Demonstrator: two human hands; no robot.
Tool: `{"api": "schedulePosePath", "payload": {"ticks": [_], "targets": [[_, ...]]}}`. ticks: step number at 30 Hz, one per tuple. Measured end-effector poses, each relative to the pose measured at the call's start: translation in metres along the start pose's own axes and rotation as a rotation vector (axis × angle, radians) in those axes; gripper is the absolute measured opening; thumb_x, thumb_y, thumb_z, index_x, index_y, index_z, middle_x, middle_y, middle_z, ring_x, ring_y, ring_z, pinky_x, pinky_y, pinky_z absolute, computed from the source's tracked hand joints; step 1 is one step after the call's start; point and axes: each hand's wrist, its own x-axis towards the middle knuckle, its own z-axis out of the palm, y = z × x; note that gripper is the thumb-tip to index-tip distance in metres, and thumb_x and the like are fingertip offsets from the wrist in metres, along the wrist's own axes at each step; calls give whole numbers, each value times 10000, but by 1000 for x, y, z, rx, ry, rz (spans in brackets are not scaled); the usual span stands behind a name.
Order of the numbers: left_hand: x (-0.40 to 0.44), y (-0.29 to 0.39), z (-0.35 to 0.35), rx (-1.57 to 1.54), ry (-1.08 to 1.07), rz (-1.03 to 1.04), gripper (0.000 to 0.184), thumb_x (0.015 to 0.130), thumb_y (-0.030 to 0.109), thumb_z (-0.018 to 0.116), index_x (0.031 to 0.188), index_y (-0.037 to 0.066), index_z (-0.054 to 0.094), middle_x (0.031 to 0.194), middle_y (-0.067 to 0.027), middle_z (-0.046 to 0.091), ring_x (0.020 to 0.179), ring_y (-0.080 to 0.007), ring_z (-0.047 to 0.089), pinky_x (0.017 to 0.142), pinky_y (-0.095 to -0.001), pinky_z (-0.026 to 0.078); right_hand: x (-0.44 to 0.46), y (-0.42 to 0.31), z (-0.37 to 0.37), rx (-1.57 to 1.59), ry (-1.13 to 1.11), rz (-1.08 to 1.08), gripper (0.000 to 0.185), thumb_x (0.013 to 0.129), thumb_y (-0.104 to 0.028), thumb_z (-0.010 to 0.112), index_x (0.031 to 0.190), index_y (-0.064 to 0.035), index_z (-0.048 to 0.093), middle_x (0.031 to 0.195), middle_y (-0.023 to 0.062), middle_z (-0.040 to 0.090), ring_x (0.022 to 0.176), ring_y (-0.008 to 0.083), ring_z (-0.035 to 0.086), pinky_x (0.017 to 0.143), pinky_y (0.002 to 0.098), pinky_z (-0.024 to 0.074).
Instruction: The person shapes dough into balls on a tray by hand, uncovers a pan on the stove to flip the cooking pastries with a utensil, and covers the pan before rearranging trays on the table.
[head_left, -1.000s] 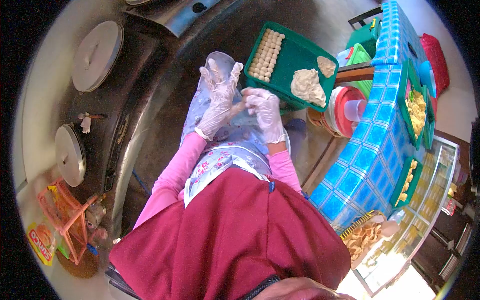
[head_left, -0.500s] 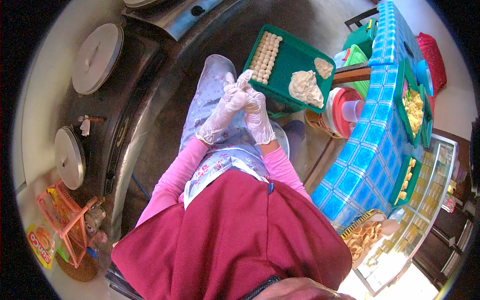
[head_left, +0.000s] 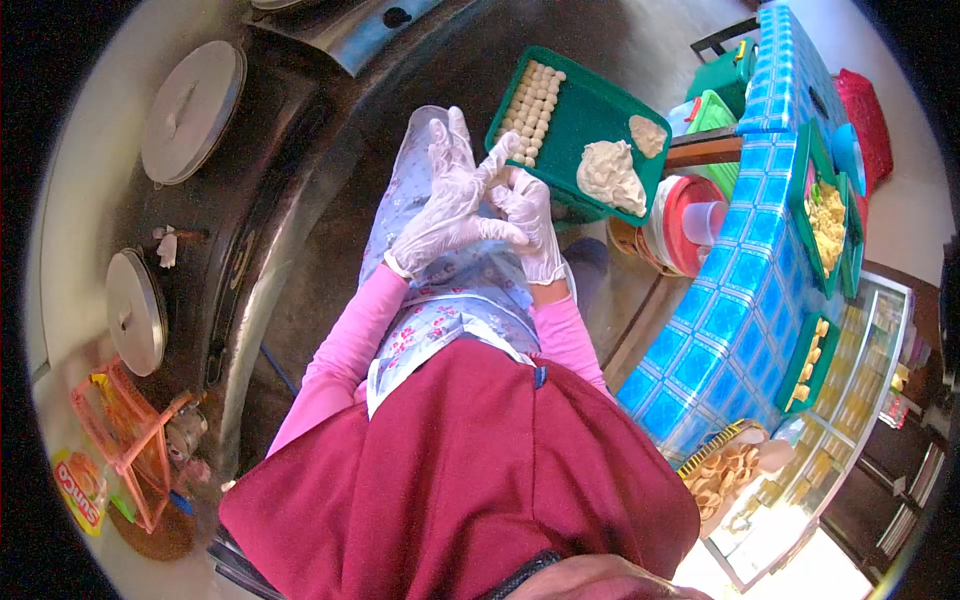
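Observation:
Both hands wear clear gloves and meet above the flowered apron [head_left: 480, 278]. My left hand [head_left: 455, 205] has its fingers spread, palm up, with nothing visible on it. Its fingertips come close to my right hand [head_left: 530, 215], whose fingers are curled together; what they hold, if anything, is hidden. Just beyond my right hand is a green tray [head_left: 572, 125]. Rows of small dough balls [head_left: 532, 105] fill its left end. A large lump of dough [head_left: 612, 177] and a smaller dough piece [head_left: 648, 136] lie at its right end.
Right of the tray stand a red-rimmed bucket [head_left: 685, 225] and a table with a blue checked cloth [head_left: 700, 340]. A basket of shaped pieces [head_left: 720, 480] is at lower right. On the left are a dark stove [head_left: 210, 240], round lids [head_left: 193, 112] and an orange rack [head_left: 135, 430].
My hands were pressed together half a second ago. They have since come partly apart, and the fingers of my left hand have spread. The tray and its dough look the same.

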Motion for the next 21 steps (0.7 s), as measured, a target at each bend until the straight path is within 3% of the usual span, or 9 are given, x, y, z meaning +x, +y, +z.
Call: {"api": "schedulePosePath", "payload": {"ticks": [2, 3, 6, 7, 10, 11, 15, 21], "targets": [[4, 3, -17, 80, -119, 12, 1191, 575, 741, 723, 1530, 164, 308, 1493, -460, -32, 1418, -574, -99, 1156, -572, -61, -2, 18, -11, -117, -77, -55, 128, 901, -108, 619, 944, -12, 691, 815, -17, 646, 685, 36, 526, 613, 207, 428], [5, 2, -21, 107, -134, -22, 1136, 591, 618, 787, 1530, 193, 310, 1523, -419, -10, 1419, -585, -42, 1169, -575, 30, -5, 18, -12, -176, -112, -81, 126, 905, -103, 610, 939, -13, 691, 816, -13, 648, 686, 39, 530, 615, 210, 433], [4, -16, -23, 444, -119, -24, 1058, 635, 466, 809, 1531, 213, 307, 1547, -379, 21, 1421, -587, 7, 1173, -565, 106, -10, 14, -14, -117, -2, 3, 125, 904, -103, 621, 955, -17, 695, 847, 7, 664, 699, 62, 550, 638, 222, 458], [4, -15, -20, 472, -79, -67, 903, 754, 290, 748, 1533, 222, 298, 1562, -348, 43, 1426, -578, 25, 1156, -601, 144, -11, 11, -12, -68, 78, 31, 167, 893, -118, 650, 987, 9, 703, 899, 37, 698, 726, 108, 601, 678, 245, 489], [8, -12, -8, 543, 1, -101, 907, 781, 183, 741, 1544, 262, 256, 1564, -348, -23, 1431, -568, -27, 1147, -631, 66, -10, 1, 14, -161, 177, -157, 177, 849, -100, 720, 982, 16, 711, 890, 32, 682, 743, 74, 588, 654, 214, 472], [6, -9, -8, 520, 5, -86, 781, 855, 147, 647, 1537, 247, 278, 1564, -346, 16, 1435, -561, -12, 1151, -622, 87, -6, 9, 15, -392, 174, -335, 152, 820, -89, 735, 937, 8, 732, 852, 31, 687, 714, 61, 589, 620, 195, 449], [8, -11, -2, 384, 77, -102, 686, 878, 190, 600, 1512, 199, 339, 1561, -337, 79, 1440, -545, 37, 1152, -610, 150, -6, 17, 16, -191, 130, -31, 83, 820, -54, 689, 874, -9, 733, 729, 20, 666, 624, 52, 565, 569, 202, 429], [10, -30, 16, 450, -66, -37, 548, 869, 214, 584, 1406, 148, 499, 1521, -305, 268, 1422, -507, 203, 1152, -577, 209, -7, 21, 13, -236, 154, -115, 77, 854, -56, 648, 827, -20, 711, 759, 17, 670, 660, 56, 573, 601, 202, 439]]}}
